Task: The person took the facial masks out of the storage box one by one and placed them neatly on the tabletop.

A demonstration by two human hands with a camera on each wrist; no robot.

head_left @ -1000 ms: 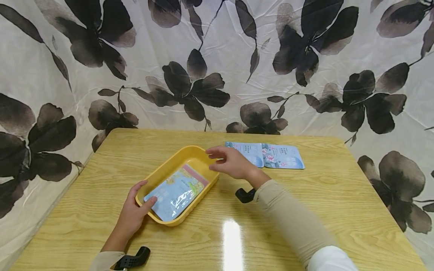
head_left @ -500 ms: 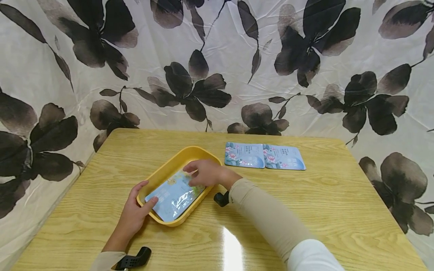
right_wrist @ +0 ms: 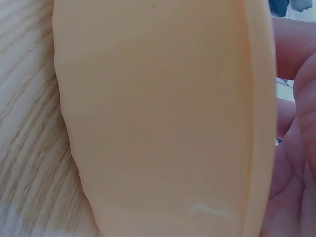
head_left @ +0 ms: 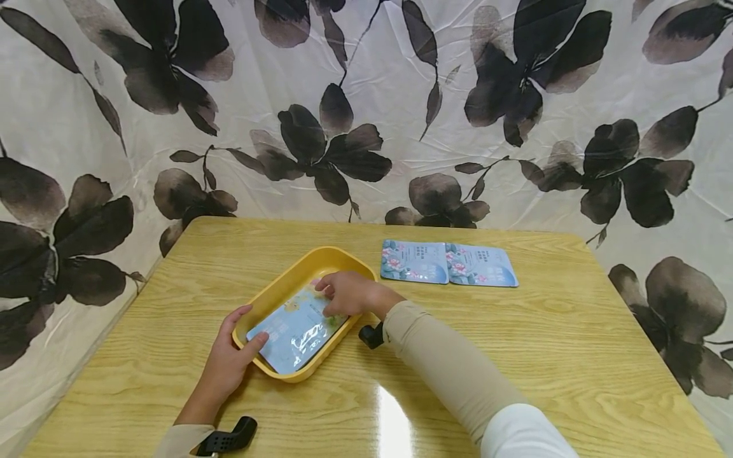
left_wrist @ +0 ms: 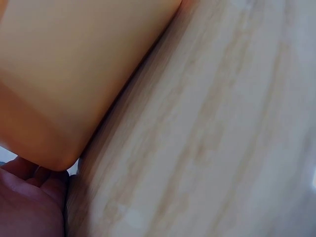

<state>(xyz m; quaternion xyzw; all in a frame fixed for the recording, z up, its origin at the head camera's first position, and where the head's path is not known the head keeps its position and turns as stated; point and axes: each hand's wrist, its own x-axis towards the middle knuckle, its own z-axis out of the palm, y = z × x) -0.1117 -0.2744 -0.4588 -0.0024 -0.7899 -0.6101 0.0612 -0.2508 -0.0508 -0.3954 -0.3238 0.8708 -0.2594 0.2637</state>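
Note:
A yellow plastic tray (head_left: 273, 284) lies at a slant on the table. In it is a flat, glossy blue sachet (head_left: 292, 331) with a flower print, looking like a face-mask packet. My left hand (head_left: 226, 359) grips the tray's near-left end, thumb over the rim, fingers outside; the left wrist view shows the fingers (left_wrist: 42, 175) at the tray's corner. Over the sachet's far end is my right hand (head_left: 349, 292), reaching across the rim with bent fingers. Whether they pinch the sachet is hidden; in the right wrist view the tray's wall (right_wrist: 163, 118) blocks them.
Two flat light-blue sachets with pink flowers, a left one (head_left: 415, 261) and a right one (head_left: 482, 265), lie side by side near the table's back edge. The wooden table (head_left: 515, 356) extends to both sides. A flower-patterned cloth (head_left: 366, 127) hangs behind it.
My right hand has come left and down from beyond the tray's right rim to the sachet inside, uncovering the left back sachet. The left hand and the tray stay put.

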